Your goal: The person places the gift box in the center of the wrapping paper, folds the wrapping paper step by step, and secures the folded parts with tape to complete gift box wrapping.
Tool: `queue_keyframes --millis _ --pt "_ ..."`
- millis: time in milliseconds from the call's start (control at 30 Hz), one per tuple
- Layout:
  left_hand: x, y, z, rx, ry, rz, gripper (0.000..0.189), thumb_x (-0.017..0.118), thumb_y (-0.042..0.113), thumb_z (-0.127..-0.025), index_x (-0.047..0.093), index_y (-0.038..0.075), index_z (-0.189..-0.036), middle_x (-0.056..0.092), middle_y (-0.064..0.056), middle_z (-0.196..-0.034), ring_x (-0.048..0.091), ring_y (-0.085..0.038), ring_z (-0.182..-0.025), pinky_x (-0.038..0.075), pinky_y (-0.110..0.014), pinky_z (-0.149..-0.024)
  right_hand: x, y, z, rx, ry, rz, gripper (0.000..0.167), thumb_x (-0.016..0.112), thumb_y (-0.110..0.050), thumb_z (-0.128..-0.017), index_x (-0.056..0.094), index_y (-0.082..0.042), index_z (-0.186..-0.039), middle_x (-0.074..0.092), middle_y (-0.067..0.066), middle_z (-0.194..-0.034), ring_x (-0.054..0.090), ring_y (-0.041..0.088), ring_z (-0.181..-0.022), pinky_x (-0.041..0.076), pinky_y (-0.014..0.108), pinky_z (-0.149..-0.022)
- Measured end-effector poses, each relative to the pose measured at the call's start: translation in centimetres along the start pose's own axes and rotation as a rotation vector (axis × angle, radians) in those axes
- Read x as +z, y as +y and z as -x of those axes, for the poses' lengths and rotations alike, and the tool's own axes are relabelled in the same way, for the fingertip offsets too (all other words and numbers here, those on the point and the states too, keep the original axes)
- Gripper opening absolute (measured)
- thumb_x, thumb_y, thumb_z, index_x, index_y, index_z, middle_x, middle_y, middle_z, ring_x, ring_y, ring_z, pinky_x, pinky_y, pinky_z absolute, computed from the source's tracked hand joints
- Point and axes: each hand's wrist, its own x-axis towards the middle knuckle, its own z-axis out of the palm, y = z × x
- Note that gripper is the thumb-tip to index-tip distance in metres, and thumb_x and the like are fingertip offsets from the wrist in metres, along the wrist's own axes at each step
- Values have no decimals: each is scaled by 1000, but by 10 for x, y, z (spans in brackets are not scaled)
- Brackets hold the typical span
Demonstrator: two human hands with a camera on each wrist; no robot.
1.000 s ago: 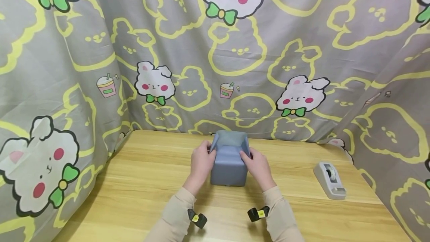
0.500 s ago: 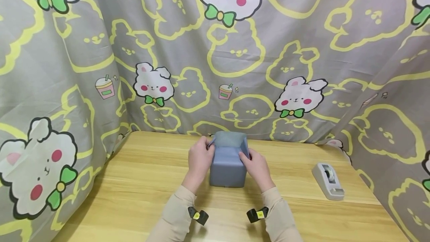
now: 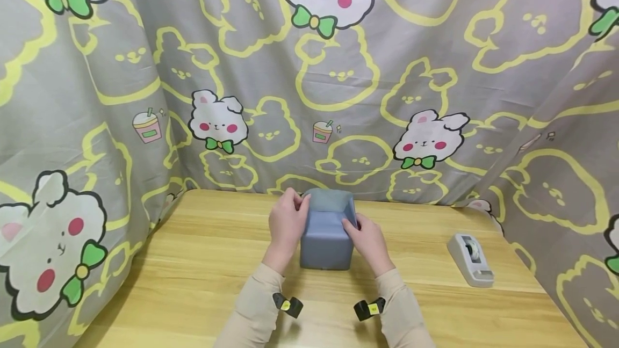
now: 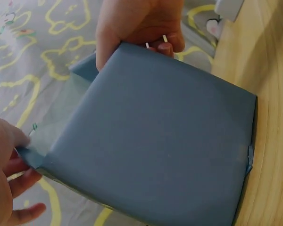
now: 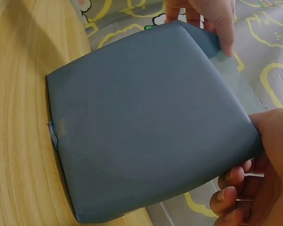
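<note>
A box in blue-grey wrapping paper (image 3: 326, 251) sits on the table near its back edge, its paper standing up in a loose flap (image 3: 330, 202) at the far side. My left hand (image 3: 286, 224) pinches the left fold of that paper between thumb and fingers; the left wrist view shows the folded corner (image 4: 32, 157) under the thumb. On the other side, my right hand (image 3: 369, 238) grips the box's right upper edge, thumb on top and curled fingers (image 5: 233, 176) along the side. A small piece of clear tape (image 5: 61, 127) shows low on the front face.
To the right on the wooden table (image 3: 203, 283) stands a light grey tape dispenser (image 3: 471, 260) with a roll in it. A patterned grey curtain (image 3: 271, 79) hangs close behind the table and along both sides. Each wrist carries a small black camera (image 3: 368, 309).
My left hand has shifted slightly up and leftward, and the left paper fold it pinches has moved inward out of its upright stance. My right hand keeps its hold on the box's edge.
</note>
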Motion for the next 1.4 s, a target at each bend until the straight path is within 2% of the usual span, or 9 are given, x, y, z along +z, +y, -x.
queue_keyframes --millis 133,300,400,833,933,1100,1167,1233,1400 --pt "-3 -1 -1 -39 -86 7 30 71 37 -87 56 12 -81 60 -1 -67 56 -16 -57 43 -30 -51 0 -2 0 6 1 -8 29 58 -37 -95 62 -10 -87 61 5 -77 53 19 -71 41 29 -62" --pt "-10 -7 1 -152 -391 -47 24 70 29 -84 53 13 -92 55 2 -64 50 -13 -54 38 -28 -48 1 -2 0 2 4 -9 28 58 -37 -95 62 -10 -88 62 5 -78 53 19 -71 41 29 -62" --pt "-9 -10 4 -163 -478 -39 18 64 19 -83 52 12 -94 52 2 -61 47 -13 -52 36 -27 -47 1 -1 0 2 2 -6 28 58 -37 -95 61 -10 -87 61 5 -77 53 18 -70 40 29 -61" --pt "2 -7 14 -93 -317 -14 24 65 7 -87 55 9 -109 50 -1 -54 42 -11 -44 31 -24 -40 1 0 0 0 12 0 30 58 -37 -95 59 -10 -83 58 4 -72 51 18 -67 39 28 -59" --pt "1 -8 13 -85 -339 17 30 65 8 -87 55 8 -115 48 1 -56 40 -10 -44 32 -24 -41 1 0 -1 0 13 2 30 59 -37 -95 59 -10 -83 58 4 -72 51 18 -67 38 28 -59" --pt "-5 -13 9 -97 -449 108 46 70 9 -86 52 11 -129 46 3 -63 40 -9 -51 35 -24 -48 1 0 -1 3 13 1 29 59 -37 -95 60 -10 -83 59 4 -74 51 18 -68 39 28 -60" --pt "-7 -19 6 -122 -511 189 53 73 15 -85 51 12 -133 46 3 -65 42 -9 -54 38 -24 -50 1 0 0 7 7 -3 30 58 -37 -95 59 -10 -82 58 4 -73 50 18 -67 38 28 -59" --pt "-8 -29 2 -183 -607 361 59 74 19 -85 48 14 -138 50 3 -67 46 -10 -57 43 -26 -54 1 0 0 11 5 -6 30 57 -37 -95 59 -10 -83 57 4 -73 50 18 -67 38 28 -59" --pt "-8 -70 0 -475 -896 935 55 57 17 -98 34 12 -148 62 3 -81 60 -10 -73 54 -31 -76 1 0 0 10 4 -6 29 57 -37 -95 60 -10 -86 61 5 -77 52 18 -70 40 29 -61"
